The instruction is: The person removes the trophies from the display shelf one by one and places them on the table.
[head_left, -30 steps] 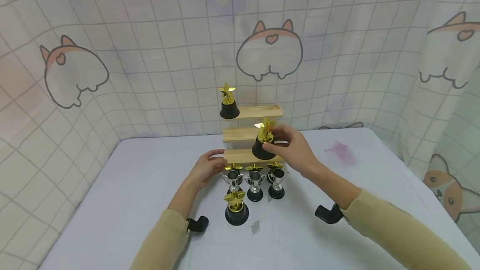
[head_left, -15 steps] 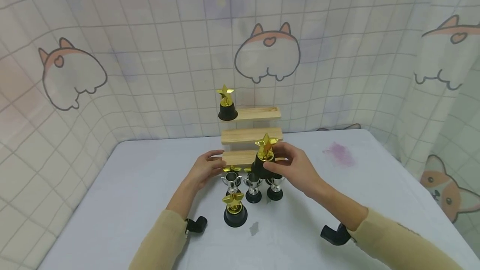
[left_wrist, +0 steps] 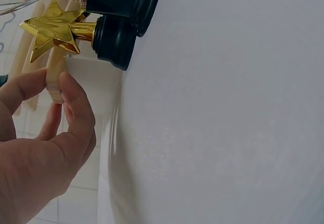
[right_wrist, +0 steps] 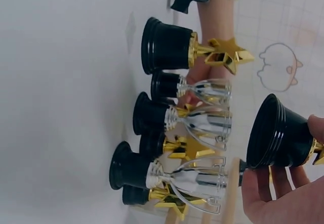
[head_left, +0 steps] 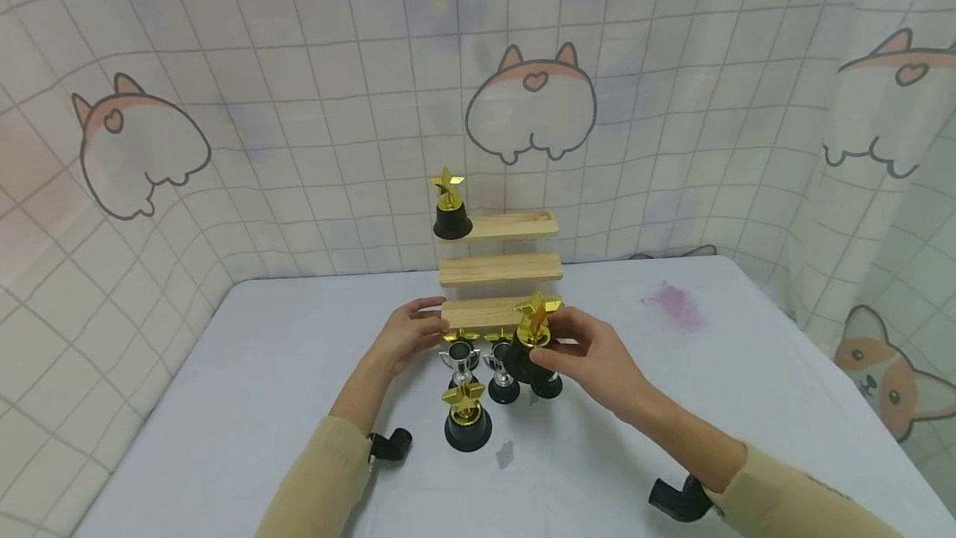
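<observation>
In the head view my right hand [head_left: 597, 364] holds a gold star trophy [head_left: 536, 314] by its black base, raised in front of the wooden tiered rack. The right wrist view shows that trophy's black base [right_wrist: 268, 133] tilted, with fingers beneath it. My left hand [head_left: 403, 339] pinches the left end of the rack's lowest board [head_left: 474, 312], as the left wrist view confirms at the board end [left_wrist: 55, 82]. Silver cup trophies [head_left: 460, 355] stand in a row before the rack, smaller star trophies partly hidden behind them. Another star trophy [head_left: 467, 430] stands in front.
One star trophy [head_left: 451, 218] stands at the left end of the top board [head_left: 515, 225]. The middle board [head_left: 500, 269] lies below it. A white cloth [head_left: 284, 372] covers the table, and a checked curtain [head_left: 336, 148] hangs behind it.
My right hand has lowered the star trophy from beside the middle board to in front of the lowest one, now covering the right silver cup. The left hand keeps its place.
</observation>
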Demonstrator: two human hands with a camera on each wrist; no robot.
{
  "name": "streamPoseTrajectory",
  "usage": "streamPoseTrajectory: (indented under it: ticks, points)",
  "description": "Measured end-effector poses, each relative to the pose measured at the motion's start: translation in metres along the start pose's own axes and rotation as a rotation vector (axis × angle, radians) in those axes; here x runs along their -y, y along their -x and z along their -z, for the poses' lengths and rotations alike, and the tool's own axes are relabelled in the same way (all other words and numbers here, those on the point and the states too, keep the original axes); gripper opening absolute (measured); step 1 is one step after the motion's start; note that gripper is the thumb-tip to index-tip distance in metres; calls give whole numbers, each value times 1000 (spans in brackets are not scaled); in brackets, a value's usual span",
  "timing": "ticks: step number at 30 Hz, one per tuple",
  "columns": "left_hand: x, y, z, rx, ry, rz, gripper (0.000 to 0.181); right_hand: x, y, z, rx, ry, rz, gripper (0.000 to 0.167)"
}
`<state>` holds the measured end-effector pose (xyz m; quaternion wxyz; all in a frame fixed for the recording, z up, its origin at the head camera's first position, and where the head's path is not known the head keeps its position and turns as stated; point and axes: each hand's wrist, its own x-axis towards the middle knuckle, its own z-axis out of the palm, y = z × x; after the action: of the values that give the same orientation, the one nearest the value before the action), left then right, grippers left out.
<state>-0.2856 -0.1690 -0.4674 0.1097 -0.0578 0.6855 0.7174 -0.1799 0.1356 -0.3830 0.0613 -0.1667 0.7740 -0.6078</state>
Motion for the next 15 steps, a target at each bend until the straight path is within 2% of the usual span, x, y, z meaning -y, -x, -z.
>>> streamPoseTrajectory:
  ticks: [10, 15]
  points:
    - [1, 0, -1, 3, -1, 9, 55, -11, 14, -7, 55, -32, 30, 48]
    - [1, 0, 0, 5, -8, 9, 56, -15, 20, -11, 62, -17, 7, 45]
